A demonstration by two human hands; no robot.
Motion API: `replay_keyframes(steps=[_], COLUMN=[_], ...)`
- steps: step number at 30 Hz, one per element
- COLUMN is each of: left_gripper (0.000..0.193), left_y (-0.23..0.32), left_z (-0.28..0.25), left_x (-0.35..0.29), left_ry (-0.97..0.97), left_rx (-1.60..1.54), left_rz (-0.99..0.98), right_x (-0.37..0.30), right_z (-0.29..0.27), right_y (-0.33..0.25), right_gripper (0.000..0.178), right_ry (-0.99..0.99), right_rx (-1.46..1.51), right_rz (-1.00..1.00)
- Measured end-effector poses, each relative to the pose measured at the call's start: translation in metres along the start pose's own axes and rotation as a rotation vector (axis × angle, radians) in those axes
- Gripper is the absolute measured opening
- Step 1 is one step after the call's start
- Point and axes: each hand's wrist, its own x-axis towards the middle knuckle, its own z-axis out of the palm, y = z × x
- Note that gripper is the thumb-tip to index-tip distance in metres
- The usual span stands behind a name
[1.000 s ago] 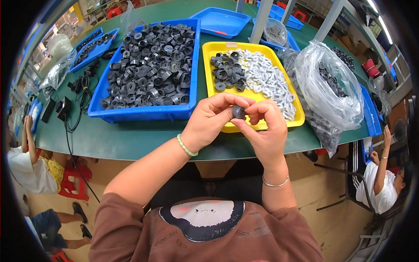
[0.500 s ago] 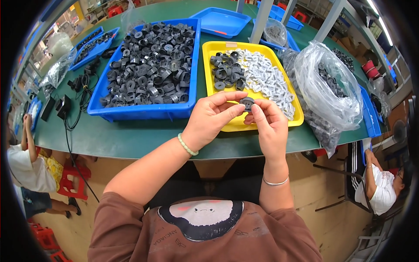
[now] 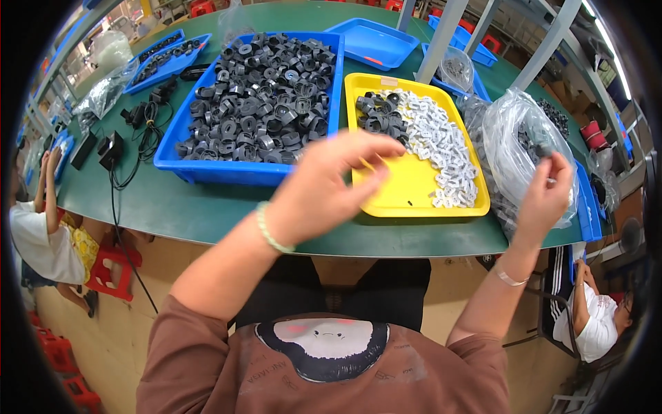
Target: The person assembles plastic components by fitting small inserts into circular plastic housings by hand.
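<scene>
My left hand (image 3: 329, 183), smeared by motion, hovers over the left edge of the yellow tray (image 3: 393, 196). Its thumb and forefinger are apart with nothing seen between them. On the right, my right hand (image 3: 548, 190) pinches a small dark round plastic part (image 3: 545, 149) at its fingertips, in front of the clear plastic bag (image 3: 507, 127). More dark pieces show inside that bag. Inside the yellow tray lie a cluster of dark round parts (image 3: 383, 117) and a heap of small white plastic pieces (image 3: 441, 141).
A big blue bin (image 3: 245, 169) full of dark round plastic parts stands left of the yellow tray. Behind is a shallow blue tray (image 3: 376, 45). Black cables and an adapter (image 3: 110, 150) lie on the left. Grey metal posts (image 3: 441, 41) rise behind. People sit at both sides.
My hands have parted. The right one has moved right to the plastic bag with the dark round part; the left one has let go and shifted slightly. The view has moved a little.
</scene>
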Motion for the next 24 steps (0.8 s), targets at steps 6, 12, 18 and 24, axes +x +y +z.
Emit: replay_keyframes(steps=[6,12,18,24], left_gripper=[0.029,0.028,0.028,0.023], left_y=[-0.047,-0.069,-0.054,-0.05], left_z=[-0.083,-0.09,-0.093,-0.102], left_x=[0.019,0.012,0.008,0.004], left_ry=[0.114,-0.087,-0.032,-0.072], left_rx=[0.737,0.81,0.686,0.662], left_rz=[-0.073,-0.217,-0.322,-0.362], right_x=[0.022,-0.038,-0.054,-0.045], right_z=[0.002,0.066,0.098,0.075], right_y=[0.021,-0.022,-0.015,-0.032], right_gripper=[0.024,0.02,0.019,0.016], right_ry=[-0.2,-0.799,-0.806,-0.86], right_rx=[-0.13,0.231,0.01,0.239], right_rz=[-0.119,-0.093,-0.324,0.023])
